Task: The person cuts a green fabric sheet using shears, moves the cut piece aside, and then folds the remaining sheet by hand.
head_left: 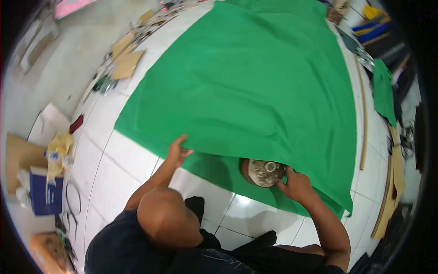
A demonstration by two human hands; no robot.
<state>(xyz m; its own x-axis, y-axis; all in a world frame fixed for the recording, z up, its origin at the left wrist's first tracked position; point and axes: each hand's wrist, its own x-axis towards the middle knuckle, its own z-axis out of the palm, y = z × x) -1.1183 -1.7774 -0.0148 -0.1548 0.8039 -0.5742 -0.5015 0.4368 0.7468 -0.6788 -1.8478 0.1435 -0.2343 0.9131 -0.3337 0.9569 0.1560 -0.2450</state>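
A large green fabric sheet [246, 77] lies spread on the floor, its near part doubled so that a raised upper layer shows the layer below. On that lower layer sits a round, worn metal object [263, 173] with a pale ring on top, partly covered by the upper layer. My right hand [297, 185] grips its right side, thumb in front; some fingers are hidden. My left hand [178, 152] is at the upper layer's edge, left of the metal object, fingers apart and touching the fabric.
Pale floor tiles surround the fabric. Brown board pieces [127, 65] and scraps lie along the left wall. A dark blue box [46, 194] stands at the left. A long wooden strip [362, 123] lies along the right side. My bent knee [164, 217] is near my left forearm.
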